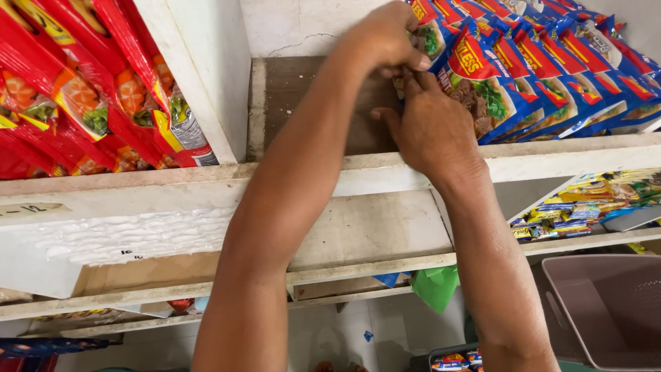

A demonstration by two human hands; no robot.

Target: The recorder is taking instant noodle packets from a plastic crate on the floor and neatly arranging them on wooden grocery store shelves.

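Two hands work at the front of a row of blue noodle packets on a white wooden shelf. The left hand comes in from above, fingers curled shut on the top edge of the front packet; the right hand sits just below it, fingers pressed against the lower left side of that same packet, thumb out to the side, though whether it truly pinches the packet or only pushes on it I cannot tell. The front packet stands tilted back against the rest of the row, at the left end of the stack. Progress, judging by the layout: the right part of this compartment is packed tight with blue packets leaning in a file, while the left part shows bare brown board, so roughly half looks filled and half is left. The next compartment, past a white divider, is crammed with red noodle packets. A lower shelf holds small yellow and blue sachets lying in a loose heap. Below right, a pinkish plastic basket shows nothing inside as far as visible. A green bag hangs under the middle shelf.
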